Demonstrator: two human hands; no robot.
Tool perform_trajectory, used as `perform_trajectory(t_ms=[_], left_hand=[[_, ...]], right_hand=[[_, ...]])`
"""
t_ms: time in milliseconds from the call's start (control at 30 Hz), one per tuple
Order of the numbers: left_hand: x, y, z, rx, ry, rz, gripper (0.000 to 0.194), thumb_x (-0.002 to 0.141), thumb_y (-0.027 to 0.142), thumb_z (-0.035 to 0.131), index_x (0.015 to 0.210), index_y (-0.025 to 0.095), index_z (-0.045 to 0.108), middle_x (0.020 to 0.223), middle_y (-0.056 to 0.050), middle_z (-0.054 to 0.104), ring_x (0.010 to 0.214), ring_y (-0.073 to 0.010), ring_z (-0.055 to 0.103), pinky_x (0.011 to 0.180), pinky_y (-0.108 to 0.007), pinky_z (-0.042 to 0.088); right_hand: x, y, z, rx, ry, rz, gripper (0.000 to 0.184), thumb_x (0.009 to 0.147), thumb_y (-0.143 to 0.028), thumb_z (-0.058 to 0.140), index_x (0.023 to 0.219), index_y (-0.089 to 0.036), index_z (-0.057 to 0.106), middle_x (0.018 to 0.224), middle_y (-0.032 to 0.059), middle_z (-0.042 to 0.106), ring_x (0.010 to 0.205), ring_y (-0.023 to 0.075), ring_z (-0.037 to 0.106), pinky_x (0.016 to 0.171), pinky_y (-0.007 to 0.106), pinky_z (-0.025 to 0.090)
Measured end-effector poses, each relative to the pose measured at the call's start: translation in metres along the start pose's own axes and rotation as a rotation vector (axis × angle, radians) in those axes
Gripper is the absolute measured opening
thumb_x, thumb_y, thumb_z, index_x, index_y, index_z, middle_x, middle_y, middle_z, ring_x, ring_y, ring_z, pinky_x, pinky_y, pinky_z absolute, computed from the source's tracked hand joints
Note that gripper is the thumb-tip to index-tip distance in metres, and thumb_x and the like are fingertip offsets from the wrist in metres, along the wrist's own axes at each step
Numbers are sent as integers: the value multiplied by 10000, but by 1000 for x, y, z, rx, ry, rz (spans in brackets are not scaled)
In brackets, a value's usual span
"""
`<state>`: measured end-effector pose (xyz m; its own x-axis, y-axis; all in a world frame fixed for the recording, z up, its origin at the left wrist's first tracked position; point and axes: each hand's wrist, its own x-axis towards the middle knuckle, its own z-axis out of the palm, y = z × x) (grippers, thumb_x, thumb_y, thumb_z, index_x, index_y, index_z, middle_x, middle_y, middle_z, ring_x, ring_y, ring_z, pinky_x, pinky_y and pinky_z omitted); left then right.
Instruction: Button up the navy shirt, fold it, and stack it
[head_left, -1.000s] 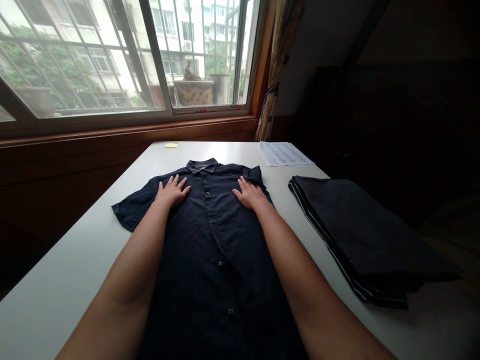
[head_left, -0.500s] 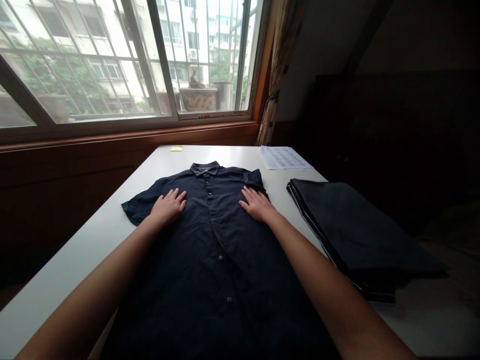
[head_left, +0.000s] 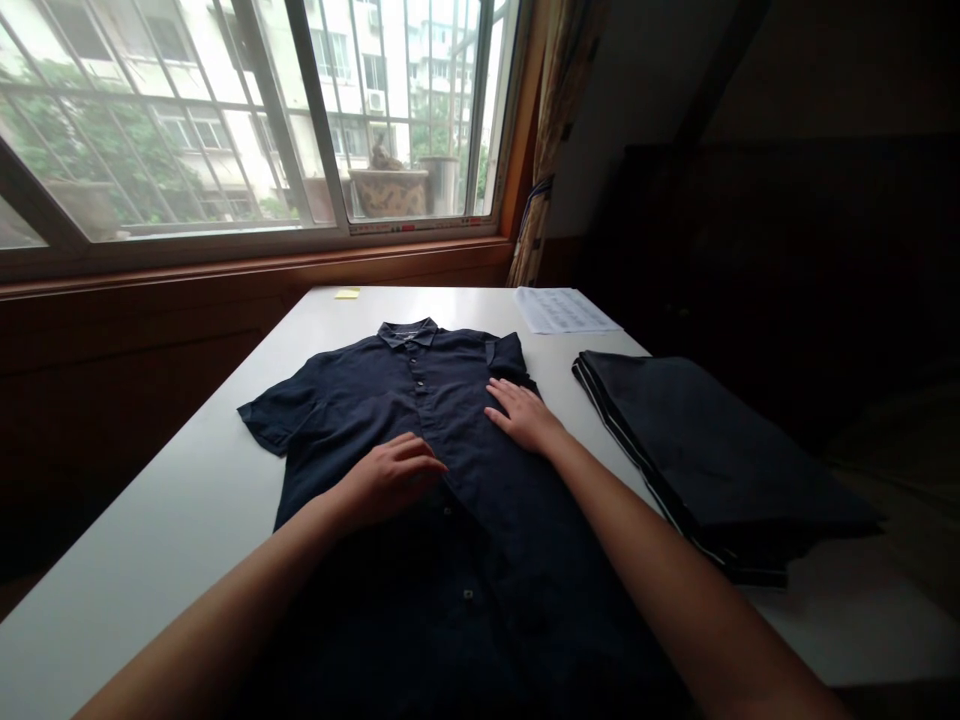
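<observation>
A dark navy short-sleeved button-up shirt (head_left: pixel 390 400) lies front side up, its collar (head_left: pixel 407 333) toward the window. Over the middle of the shirt, close to the button placket, is my left hand (head_left: pixel 394 475), its fingers loosely bent and holding nothing that I can see. The thumb is hidden, and whether the fingertips touch the cloth is unclear. My right hand (head_left: pixel 523 412) rests flat on the chest just below the right-side sleeve, fingers stretched out. That sleeve (head_left: pixel 508 353) is bunched inward, while the left-side sleeve (head_left: pixel 274 410) spreads outward.
To the right on the white table (head_left: pixel 150 510) lies a folded dark cloth (head_left: pixel 705 440) with white-striped edges. Printed paper sheets (head_left: pixel 566 310) are at the far right corner, and a yellow sticky note (head_left: pixel 346 294) is near the back edge. A barred window (head_left: pixel 240 110) stands behind.
My left hand has left the left side of the chest, moved right and nearer to me toward the placket, and its fingers have bent. My right hand stays nearly in place.
</observation>
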<state>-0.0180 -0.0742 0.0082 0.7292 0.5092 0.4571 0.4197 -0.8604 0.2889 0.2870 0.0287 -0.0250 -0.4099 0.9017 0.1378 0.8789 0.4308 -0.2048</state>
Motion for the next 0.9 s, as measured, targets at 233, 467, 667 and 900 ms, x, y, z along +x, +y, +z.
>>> perform_trajectory(t_ms=[233,467,667,900], left_hand=[[-2,14,6,14,-81,142,210,993,215,522,1180,188,616,994,-73,686,884,-162,626,812,-290,529],[-2,12,6,-42,-140,108,279,988,225,541,1267,205,557,1084,-72,686,960,-184,625,870,-322,534],[-4,12,6,-127,-183,8,303,966,176,544,1267,201,529,1201,-83,650,1074,-197,602,950,-345,524],[-4,12,8,-81,-187,16,253,970,196,543,1220,212,580,1185,-74,659,1047,-187,611,948,-341,523]], right_hand=[[-3,0,1,68,74,-18,541,994,-456,436,1453,-177,497,1566,86,417,1467,263,334,1221,465,239],[-7,-10,-3,180,122,-29,439,956,-333,520,1360,-175,590,1483,127,513,1421,294,399,1202,491,284],[-43,-58,-34,484,-26,-124,220,938,-347,592,988,-190,737,1075,72,696,952,191,672,874,301,521],[-76,-84,-50,760,-389,-205,254,932,-404,629,903,-194,769,942,34,707,859,176,670,795,267,492]])
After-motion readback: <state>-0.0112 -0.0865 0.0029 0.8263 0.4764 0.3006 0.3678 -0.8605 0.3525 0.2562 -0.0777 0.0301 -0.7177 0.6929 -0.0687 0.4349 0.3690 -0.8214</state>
